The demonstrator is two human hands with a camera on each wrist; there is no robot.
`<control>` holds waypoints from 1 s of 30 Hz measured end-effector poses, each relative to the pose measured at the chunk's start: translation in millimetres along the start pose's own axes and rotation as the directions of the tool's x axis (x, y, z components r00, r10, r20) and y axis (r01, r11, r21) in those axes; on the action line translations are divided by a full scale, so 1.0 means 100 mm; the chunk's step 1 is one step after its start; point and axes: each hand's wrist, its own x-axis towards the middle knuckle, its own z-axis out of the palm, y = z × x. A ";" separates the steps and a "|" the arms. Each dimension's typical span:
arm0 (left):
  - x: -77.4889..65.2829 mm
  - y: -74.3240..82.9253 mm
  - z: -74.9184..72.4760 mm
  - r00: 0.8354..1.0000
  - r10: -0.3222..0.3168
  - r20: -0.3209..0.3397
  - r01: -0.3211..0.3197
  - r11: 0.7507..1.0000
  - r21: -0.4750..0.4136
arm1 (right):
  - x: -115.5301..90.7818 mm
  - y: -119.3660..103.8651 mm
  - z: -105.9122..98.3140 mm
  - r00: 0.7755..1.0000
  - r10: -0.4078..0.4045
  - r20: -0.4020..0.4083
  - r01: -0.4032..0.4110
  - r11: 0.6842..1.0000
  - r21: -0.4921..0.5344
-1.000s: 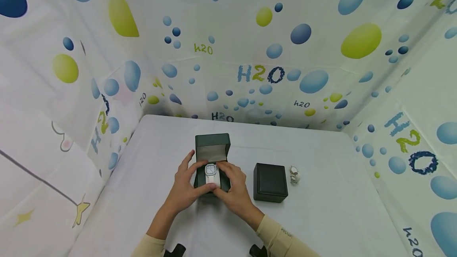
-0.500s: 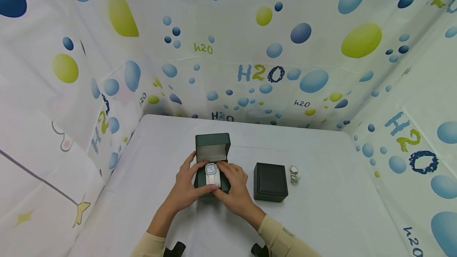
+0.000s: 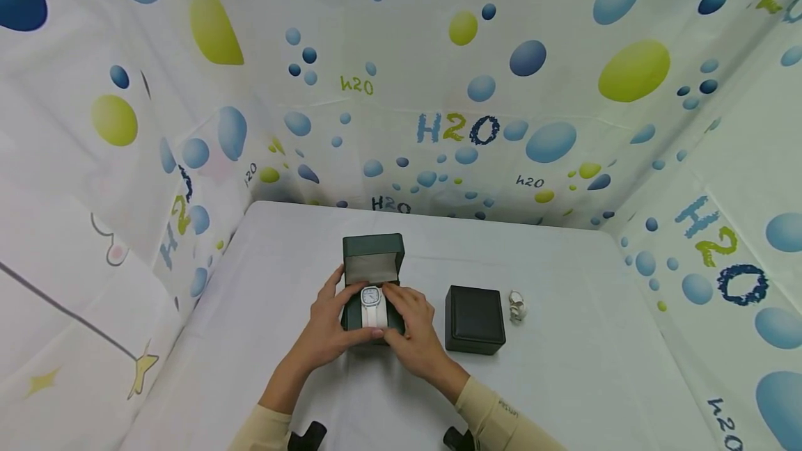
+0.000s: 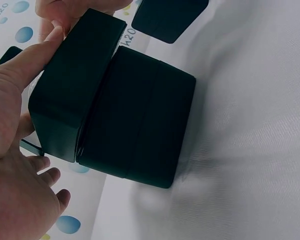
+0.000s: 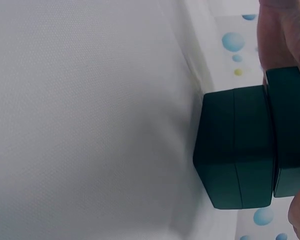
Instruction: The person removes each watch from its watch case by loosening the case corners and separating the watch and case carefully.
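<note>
A green watch box [image 3: 374, 246] stands with its lid raised on the white-covered table. In its base sits a white wristwatch [image 3: 372, 306] with a squarish dial, facing up. My left hand [image 3: 327, 329] holds the watch from the left, index finger at its top end and thumb at its lower end. From the right, my right hand [image 3: 413, 331] grips it likewise, its thumb close to the left one. Both wrist views show the green box's outer wall [image 4: 140, 115] at close range; the watch is hidden there.
A closed black box [image 3: 475, 319] stands right of the green one. Beside it lies a silver-coloured metal-band watch [image 3: 516, 307]. White cloth [image 3: 464, 89] printed with blue and yellow-green spots hangs behind the table and along both sides.
Both hands stay around the watch in the box. The thumbs have shifted slightly at its lower end, the left thumb a little to the right. The boxes have not moved.
</note>
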 end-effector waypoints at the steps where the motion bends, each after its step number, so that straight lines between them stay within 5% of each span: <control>1: 0.00 0.00 0.00 1.000 0.004 0.004 -0.004 1.000 0.002 | 0.00 0.00 0.00 1.000 0.001 0.001 -0.001 1.000 0.000; 30: 0.02 -0.01 -0.02 0.993 0.112 -0.044 -0.110 0.992 0.059 | 0.00 -0.03 0.03 0.999 0.020 -0.026 -0.019 0.999 0.047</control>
